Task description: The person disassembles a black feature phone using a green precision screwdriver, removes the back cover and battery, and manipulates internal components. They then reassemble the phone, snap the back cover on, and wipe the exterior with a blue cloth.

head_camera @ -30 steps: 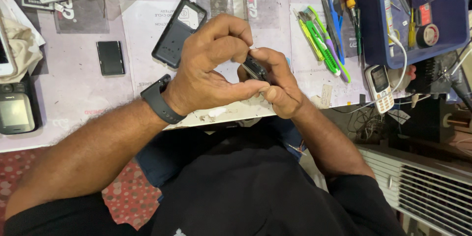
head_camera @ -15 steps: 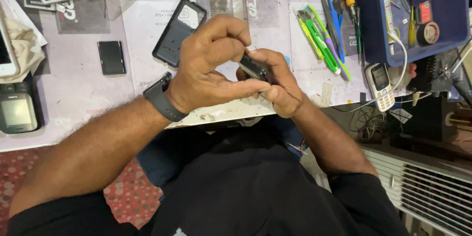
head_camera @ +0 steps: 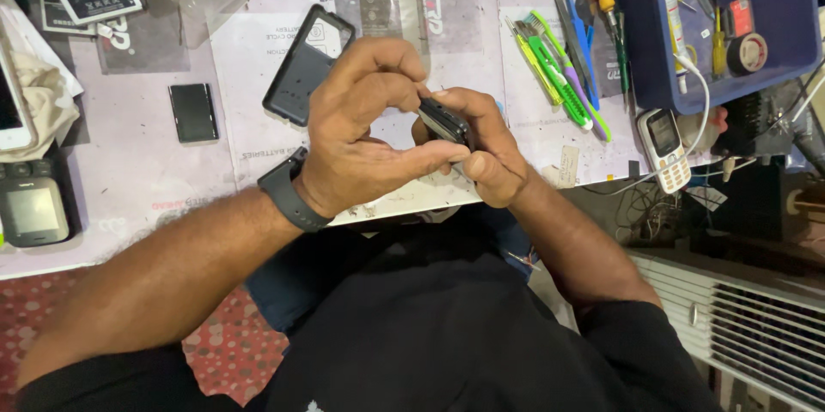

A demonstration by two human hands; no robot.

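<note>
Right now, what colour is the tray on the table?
Dark blue tray, best seen in the head view.

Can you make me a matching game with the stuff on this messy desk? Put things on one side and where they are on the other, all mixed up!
Things:
1. Small dark phone part
2. Black rubber phone case
3. White keypad phone
4. Roll of black tape

Places:
A. Inside the blue plastic tray
B. At the table edge, under the tray's corner
C. Pinched between the left hand and right hand
D. Flat on the paper, behind the left hand

Pairs: 1-C, 2-D, 3-B, 4-A
</note>
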